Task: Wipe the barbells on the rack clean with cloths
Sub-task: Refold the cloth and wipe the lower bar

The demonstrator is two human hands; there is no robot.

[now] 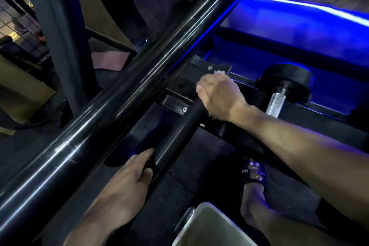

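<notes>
Two bare hands are at work on black bars in the head view. One thick black bar runs slanted across the whole picture, from bottom left up to top right, and it shines. Just below it lies a thinner black bar, slanted the same way.

The left hand sits at the near end of the thinner bar, with its fingers bent around the bar. The right hand is farther up the same bar. Its fingers are curled around a white cloth, and only a small bit of the cloth peeks out above the knuckles. The cloth is pressed on the bar.

To the right, a dumbbell with a silver grip and a round black end rests on the rack. Blue light glows behind it.

Down low, a foot in a black sandal stands on the dark floor. Beside the foot sits a pale bucket, cut off by the bottom edge.
</notes>
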